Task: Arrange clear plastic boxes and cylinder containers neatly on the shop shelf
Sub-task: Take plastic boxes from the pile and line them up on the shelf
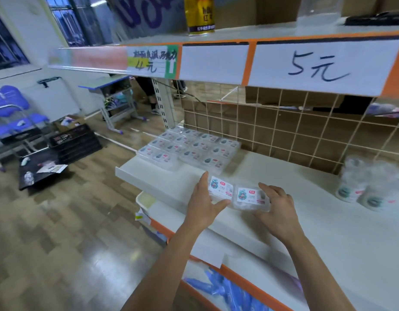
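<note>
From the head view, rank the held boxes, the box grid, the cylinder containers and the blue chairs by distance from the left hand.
1. Held boxes, gripped by the left hand.
2. Box grid, behind, slightly left.
3. Cylinder containers, far right.
4. Blue chairs, across the floor.

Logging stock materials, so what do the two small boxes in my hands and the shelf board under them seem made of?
Two small boxes: probably clear glossy plastic; you see through the walls, with printed paper labels on top. Shelf board: likely white painted metal, smooth and matte, with a folded front lip.
</note>
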